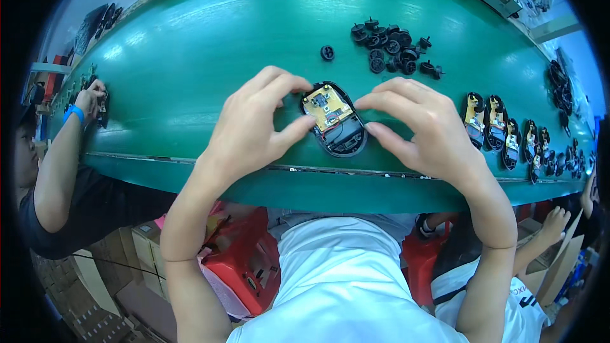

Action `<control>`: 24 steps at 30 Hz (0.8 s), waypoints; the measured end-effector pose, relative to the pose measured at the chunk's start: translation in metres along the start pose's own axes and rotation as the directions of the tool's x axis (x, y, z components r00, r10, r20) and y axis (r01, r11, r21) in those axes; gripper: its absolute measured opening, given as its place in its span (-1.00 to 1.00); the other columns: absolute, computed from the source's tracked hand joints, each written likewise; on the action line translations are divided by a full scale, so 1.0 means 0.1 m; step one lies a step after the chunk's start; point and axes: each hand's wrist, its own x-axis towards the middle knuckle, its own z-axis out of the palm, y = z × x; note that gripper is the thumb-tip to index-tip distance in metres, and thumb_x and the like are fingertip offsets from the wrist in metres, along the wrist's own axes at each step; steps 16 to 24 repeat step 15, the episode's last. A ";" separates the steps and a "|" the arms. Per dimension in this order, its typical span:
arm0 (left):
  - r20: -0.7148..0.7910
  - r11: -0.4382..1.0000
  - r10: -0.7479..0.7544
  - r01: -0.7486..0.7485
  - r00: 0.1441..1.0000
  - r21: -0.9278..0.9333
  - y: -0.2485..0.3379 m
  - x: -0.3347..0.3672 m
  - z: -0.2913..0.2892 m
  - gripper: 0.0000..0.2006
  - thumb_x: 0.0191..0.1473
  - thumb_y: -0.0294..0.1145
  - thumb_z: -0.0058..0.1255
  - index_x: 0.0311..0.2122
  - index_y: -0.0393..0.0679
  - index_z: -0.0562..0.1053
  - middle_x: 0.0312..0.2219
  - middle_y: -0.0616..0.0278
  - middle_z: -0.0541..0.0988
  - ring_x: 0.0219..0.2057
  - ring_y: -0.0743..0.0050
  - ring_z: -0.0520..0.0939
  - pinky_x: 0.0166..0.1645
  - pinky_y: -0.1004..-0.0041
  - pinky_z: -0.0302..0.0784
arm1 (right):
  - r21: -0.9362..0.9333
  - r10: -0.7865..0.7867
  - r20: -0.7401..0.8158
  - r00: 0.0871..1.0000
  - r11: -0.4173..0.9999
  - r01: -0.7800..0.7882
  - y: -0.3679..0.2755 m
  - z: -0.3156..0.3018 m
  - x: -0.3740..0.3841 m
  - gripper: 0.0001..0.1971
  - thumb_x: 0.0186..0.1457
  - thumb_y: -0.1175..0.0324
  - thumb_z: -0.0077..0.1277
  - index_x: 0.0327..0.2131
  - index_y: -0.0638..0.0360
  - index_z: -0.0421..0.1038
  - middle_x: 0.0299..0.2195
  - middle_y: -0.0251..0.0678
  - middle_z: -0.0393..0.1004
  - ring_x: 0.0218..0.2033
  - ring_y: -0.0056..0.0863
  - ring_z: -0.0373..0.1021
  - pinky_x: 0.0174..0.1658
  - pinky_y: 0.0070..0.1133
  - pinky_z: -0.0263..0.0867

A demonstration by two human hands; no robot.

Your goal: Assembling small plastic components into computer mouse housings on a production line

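In front of me on the green table lies an opened computer mouse base point(343, 136), a black oval shell with a tan circuit board and thin wires inside. My left hand point(254, 121) grips its left side, with the thumb over the board's edge and the index finger at the upper left rim. On the opposite side my right hand point(429, 127) has its thumb and index finger against the right rim. Just beyond sits a single black scroll wheel point(327, 53), and a loose pile of black scroll wheels point(394, 44) lies farther right.
More opened mouse bases point(495, 122) stand in a row to the right along the green table point(222, 38). At the far left a co-worker's hand point(89, 98) with a blue wristband handles parts. Another person's hand point(556, 223) shows at the lower right. A red stool point(244, 267) is below.
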 end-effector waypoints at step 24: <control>-0.025 0.997 0.059 -0.060 0.998 -0.053 -0.11 0.00 0.22 -0.61 -0.08 -0.40 0.38 -0.10 -0.19 0.55 -0.15 0.09 0.51 -0.15 0.19 0.56 -0.12 0.34 0.52 | 0.136 -0.002 -0.105 0.995 0.991 0.016 0.03 0.30 -0.01 -0.73 -0.05 0.56 0.20 -0.20 0.13 0.55 -0.27 -0.26 0.51 -0.29 -0.23 0.46 -0.21 -0.37 0.44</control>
